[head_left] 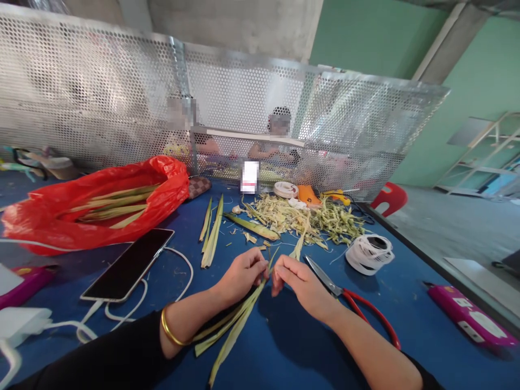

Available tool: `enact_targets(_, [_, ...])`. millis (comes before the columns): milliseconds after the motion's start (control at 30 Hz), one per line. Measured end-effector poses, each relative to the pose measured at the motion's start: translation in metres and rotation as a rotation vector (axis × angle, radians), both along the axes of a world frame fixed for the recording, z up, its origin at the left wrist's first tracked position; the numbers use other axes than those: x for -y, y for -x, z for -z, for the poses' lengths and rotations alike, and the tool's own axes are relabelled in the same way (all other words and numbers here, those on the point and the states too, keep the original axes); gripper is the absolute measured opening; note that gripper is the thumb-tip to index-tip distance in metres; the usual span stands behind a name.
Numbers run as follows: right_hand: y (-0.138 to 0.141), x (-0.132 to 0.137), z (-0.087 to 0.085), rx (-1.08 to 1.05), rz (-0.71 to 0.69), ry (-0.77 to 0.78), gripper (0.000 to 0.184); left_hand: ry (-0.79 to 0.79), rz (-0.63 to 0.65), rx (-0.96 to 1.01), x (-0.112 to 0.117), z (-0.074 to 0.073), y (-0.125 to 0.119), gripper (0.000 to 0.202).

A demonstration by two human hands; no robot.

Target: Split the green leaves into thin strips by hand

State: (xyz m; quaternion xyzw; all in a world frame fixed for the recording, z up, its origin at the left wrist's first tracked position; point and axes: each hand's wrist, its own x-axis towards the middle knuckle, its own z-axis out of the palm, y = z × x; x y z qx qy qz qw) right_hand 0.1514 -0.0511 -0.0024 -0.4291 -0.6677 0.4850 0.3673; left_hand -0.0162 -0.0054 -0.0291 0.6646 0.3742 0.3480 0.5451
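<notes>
My left hand [246, 273], with a gold bangle above its wrist, pinches a bundle of pale green leaf strips [239, 319]. The long ends of the strips trail down past my left forearm. Close beside it, my right hand [294, 276] has its fingers curled round the same strips. A pale, frayed leaf end [300, 244] sticks out beyond my right knuckles. What lies between the fingertips is partly hidden. Scissors with red handles [368, 309] lie just right of my right hand, blades pointing away. Several cut leaves [212, 233] and a folded leaf [254, 225] lie ahead of my hands.
A red plastic bag [101, 233] of leaves sits left, behind a charging tablet [130, 265]. Knotted leaf pieces [341, 219] and pale scraps [280, 214] are heaped at back. A white tape roll [368, 257] and purple packet [467, 314] stand right. Perforated metal panels [244, 81] border the table.
</notes>
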Motion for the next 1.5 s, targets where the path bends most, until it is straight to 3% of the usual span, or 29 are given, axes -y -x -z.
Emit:
enact_targets(200, [-0.001, -0.003, 0.014, 0.302, 0.033, -0.118, 0.026, -0.142, 0.010, -0.224, 0.005, -0.010, 0.000, 0.018])
enact_targets(367, [0.001, -0.006, 0.014, 0.105, 0.113, -0.007, 0.025, -0.085, -0.039, -0.122, 0.004, -0.008, 0.000, 0.019])
enact_targets(500, [0.005, -0.006, 0.012, -0.029, 0.049, 0.029, 0.010, -0.246, -0.181, -0.114, 0.007, -0.012, -0.002, 0.017])
enact_targets(667, [0.007, -0.004, 0.006, -0.038, 0.057, 0.011, 0.013, -0.370, -0.239, -0.124, 0.013, -0.018, -0.003, 0.018])
enact_targets(767, [0.006, -0.003, 0.004, -0.054, 0.107, -0.010, 0.019, -0.286, -0.267, -0.087, 0.012, -0.017, -0.004, 0.016])
enact_targets(833, [0.006, -0.003, 0.003, -0.094, 0.148, -0.042, 0.020, -0.146, -0.236, -0.040, 0.013, -0.018, -0.005, 0.022])
enact_targets(967, [0.004, -0.003, -0.001, -0.210, 0.187, -0.110, 0.019, 0.321, 0.104, 0.057, 0.022, -0.028, -0.008, 0.027])
enact_targets(1033, [0.002, -0.002, -0.003, -0.230, 0.190, -0.153, 0.020, 0.430, 0.118, 0.105, 0.026, -0.034, -0.009, 0.024])
enact_targets(1167, [-0.001, 0.000, -0.006, -0.171, 0.228, -0.267, 0.019, 0.389, -0.074, 0.137, 0.026, -0.044, -0.006, 0.025])
enact_targets(1367, [0.000, 0.008, -0.005, -0.003, 0.207, -0.389, 0.020, 0.386, -0.073, 0.178, 0.023, -0.052, -0.001, 0.039])
enact_targets(1500, [0.002, 0.013, -0.002, 0.134, 0.145, -0.507, 0.020, 0.369, -0.141, 0.165, 0.027, -0.052, -0.009, 0.039])
